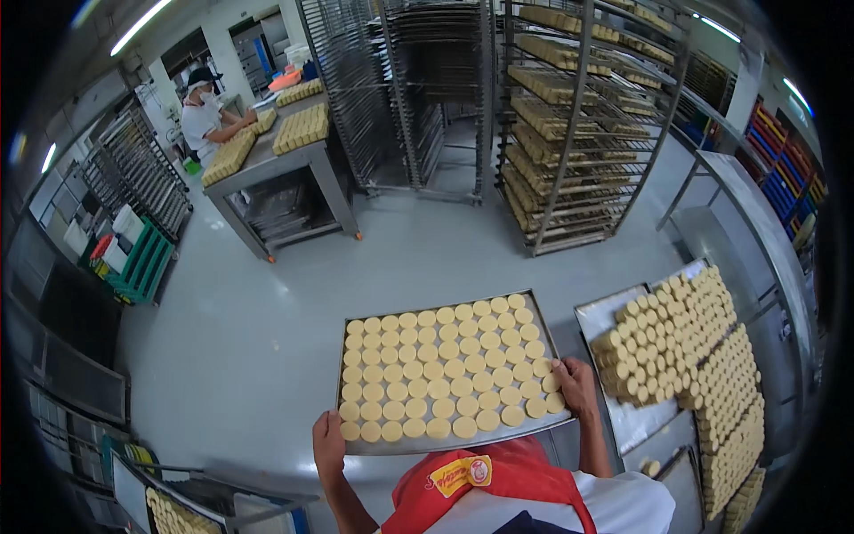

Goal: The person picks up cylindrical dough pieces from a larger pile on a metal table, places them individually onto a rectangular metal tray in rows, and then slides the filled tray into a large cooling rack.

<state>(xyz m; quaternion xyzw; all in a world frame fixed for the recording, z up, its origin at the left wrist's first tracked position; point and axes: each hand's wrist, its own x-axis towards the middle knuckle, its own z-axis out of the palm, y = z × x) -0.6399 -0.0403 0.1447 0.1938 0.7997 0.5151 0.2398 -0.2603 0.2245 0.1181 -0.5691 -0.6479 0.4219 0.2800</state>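
A rectangular metal baking tray [400, 448] is held out in front of my red apron, roughly level. Rows of pale yellow round pastry pieces [438, 388] cover most of it, with a bare strip along the near edge. My left hand [329, 440] grips the tray's near left corner, thumb on the rim. On the right side, my right hand [576, 386] clasps the edge, its thumb close to the outermost pieces. The fingers beneath the tray are hidden on both sides.
At right, a table with metal trays [640, 427] bears stacked pale rounds [727, 387]. Ahead stand a loaded rack [574, 133] and a rack of dark trays [437, 67]. A co-worker [203, 117] works at a steel table [313, 157]. A green crate trolley [143, 260] stands left.
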